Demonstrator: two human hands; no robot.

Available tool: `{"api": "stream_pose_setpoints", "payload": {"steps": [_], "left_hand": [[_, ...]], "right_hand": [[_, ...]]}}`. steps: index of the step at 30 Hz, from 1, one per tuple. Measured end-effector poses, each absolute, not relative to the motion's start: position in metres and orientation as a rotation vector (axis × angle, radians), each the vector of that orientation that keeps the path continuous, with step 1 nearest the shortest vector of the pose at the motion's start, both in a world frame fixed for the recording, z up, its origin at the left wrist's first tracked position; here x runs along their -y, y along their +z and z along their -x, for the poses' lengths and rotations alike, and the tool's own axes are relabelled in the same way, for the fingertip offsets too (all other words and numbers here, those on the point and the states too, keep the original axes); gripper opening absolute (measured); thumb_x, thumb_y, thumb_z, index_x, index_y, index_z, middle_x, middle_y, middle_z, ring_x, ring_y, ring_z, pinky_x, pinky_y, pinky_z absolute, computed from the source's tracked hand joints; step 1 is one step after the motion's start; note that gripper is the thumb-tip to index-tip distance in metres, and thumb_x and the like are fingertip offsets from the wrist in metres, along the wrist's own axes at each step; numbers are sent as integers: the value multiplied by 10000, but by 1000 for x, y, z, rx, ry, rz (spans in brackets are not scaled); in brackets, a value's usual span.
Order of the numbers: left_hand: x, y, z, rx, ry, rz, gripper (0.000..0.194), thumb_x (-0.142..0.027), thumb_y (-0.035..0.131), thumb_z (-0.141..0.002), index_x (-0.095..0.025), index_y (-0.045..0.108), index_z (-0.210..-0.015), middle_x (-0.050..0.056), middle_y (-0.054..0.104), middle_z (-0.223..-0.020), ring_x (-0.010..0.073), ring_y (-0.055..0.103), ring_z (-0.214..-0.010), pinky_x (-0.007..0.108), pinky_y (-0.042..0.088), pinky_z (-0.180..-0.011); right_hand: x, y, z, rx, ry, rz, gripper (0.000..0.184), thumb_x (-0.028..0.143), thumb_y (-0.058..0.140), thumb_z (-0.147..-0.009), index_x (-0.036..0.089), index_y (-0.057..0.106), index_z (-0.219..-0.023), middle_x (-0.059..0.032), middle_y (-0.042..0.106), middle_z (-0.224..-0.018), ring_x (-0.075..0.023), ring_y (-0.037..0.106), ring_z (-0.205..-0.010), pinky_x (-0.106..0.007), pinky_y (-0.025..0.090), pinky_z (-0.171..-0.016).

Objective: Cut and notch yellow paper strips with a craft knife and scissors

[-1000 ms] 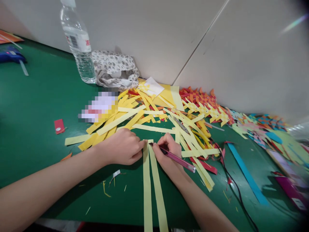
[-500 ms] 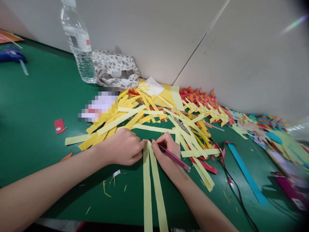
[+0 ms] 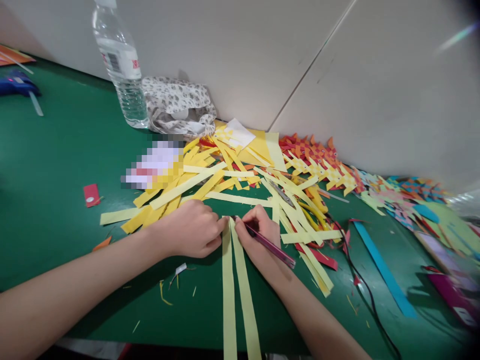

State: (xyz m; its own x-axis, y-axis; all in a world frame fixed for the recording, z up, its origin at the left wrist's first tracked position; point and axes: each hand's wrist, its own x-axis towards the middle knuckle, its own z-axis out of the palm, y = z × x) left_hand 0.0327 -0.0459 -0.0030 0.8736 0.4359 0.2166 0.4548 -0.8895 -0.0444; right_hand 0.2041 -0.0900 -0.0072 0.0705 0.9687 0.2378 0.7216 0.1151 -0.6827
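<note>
A pale yellow paper strip (image 3: pixel 228 280) lies lengthwise before me, split into two long legs that meet near the top and run past the table's front edge. With fingers curled in, my left hand (image 3: pixel 198 227) pinches and presses its upper left end. My right hand (image 3: pixel 260 232) grips a slim maroon utility knife (image 3: pixel 272 247) like a pen, its tip down at the strip's top between both hands. Fingers partly hide the tip. Around the hands lie yellow paper strips (image 3: pixel 187 187) and pale ones (image 3: pixel 300 215), with metal scissors (image 3: pixel 282 194) among them.
On the green table (image 3: pixel 67 150) stand a water bottle (image 3: pixel 122 65) and a patterned cloth pouch (image 3: pixel 180 102). A blue glue gun (image 3: pixel 17 84) lies far left. Woven paper fish (image 3: pixel 318 165) line the wall. A black cable (image 3: pixel 362 277) and blue strip (image 3: pixel 382 270) lie right.
Hardly anything differs. Both hands, the knife and the split strip keep their places; the view has shifted only very slightly.
</note>
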Motion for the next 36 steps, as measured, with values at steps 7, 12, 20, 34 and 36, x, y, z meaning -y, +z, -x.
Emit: {"api": "stream_pose_setpoints", "payload": {"steps": [7,12,20,34,36], "left_hand": [[48,-2,-35,719,-308,2936,257,-256,404,-805,-157,635,-863,30,607,-527,191,560,-464,321,253,-419],[49,-1,-34,733,-299,2943,250,-250,402,-804,-162,630,-860,30,604,-523,196,558,-456,313,263,-409],[49,0,-34,753,-280,2949,245,-253,409,-806,-162,628,-868,37,617,-532,189,563,-461,302,244,-412],[48,-1,-34,751,-295,2947,263,-251,405,-804,-163,632,-902,29,607,-523,202,573,-459,318,262,-404],[48,-2,-34,754,-307,2941,265,-245,407,-801,-164,636,-909,25,603,-517,200,573,-460,316,265,-402]], "right_hand": [[91,-10,-205,1730,438,1608,168,211,547,-753,223,410,-657,64,485,-568,-92,462,-493,-203,370,-492],[92,-11,-206,1742,417,1595,180,204,544,-746,226,396,-646,63,471,-557,-95,450,-481,-209,365,-484],[93,-10,-204,1727,425,1557,194,208,533,-731,227,375,-620,65,439,-525,-93,426,-453,-212,344,-456],[96,-13,-206,1759,407,1526,199,186,540,-717,230,370,-625,72,417,-514,-93,408,-448,-214,332,-448],[96,-12,-206,1749,407,1543,194,190,546,-719,229,381,-625,72,424,-515,-93,414,-446,-213,335,-442]]}}
